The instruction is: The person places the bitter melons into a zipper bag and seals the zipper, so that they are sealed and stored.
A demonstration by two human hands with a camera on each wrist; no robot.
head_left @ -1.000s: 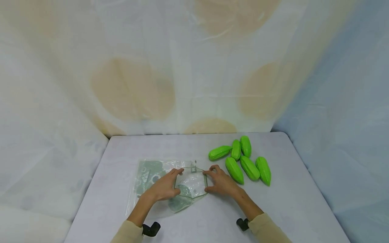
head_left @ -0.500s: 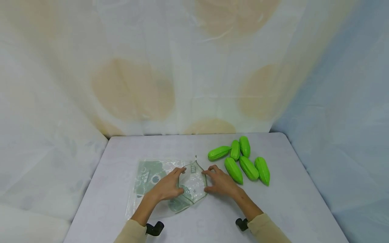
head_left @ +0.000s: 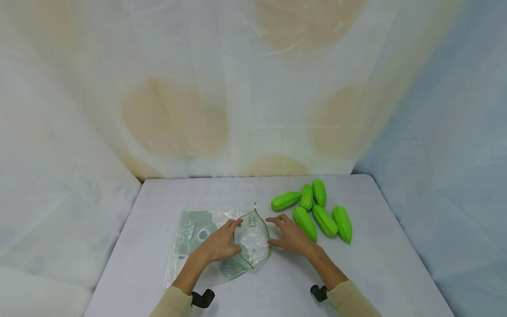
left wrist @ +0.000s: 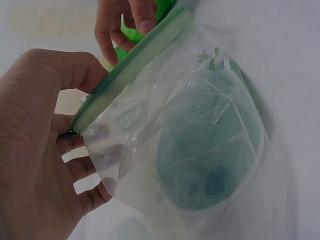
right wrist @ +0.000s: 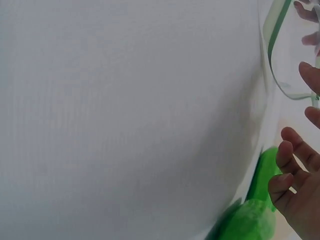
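Observation:
A clear zip bag (head_left: 253,240) with a green-edged mouth and teal print lies on the table, its mouth spread wide. My left hand (head_left: 219,243) holds the left side of the mouth. In the left wrist view, the thumb of that hand (left wrist: 35,135) bends over the green zip strip (left wrist: 135,65), and its other fingers show partly through the plastic. My right hand (head_left: 292,236) is just off the right side of the mouth, fingers spread and holding nothing. The right wrist view shows its loosely bent fingers (right wrist: 282,182) beside a green vegetable-like piece (right wrist: 250,220).
Several bright green, ridged, elongated pieces (head_left: 325,220) lie in a cluster right of the bag, close to my right hand. The white table (head_left: 380,273) is bordered by hanging sheets (head_left: 257,141) at the back and both sides.
The bag's mouth has gone from a wide squarish shape to a narrower, taller pointed one. My left hand moved slightly right. My right hand let go of the rim and drew back a little.

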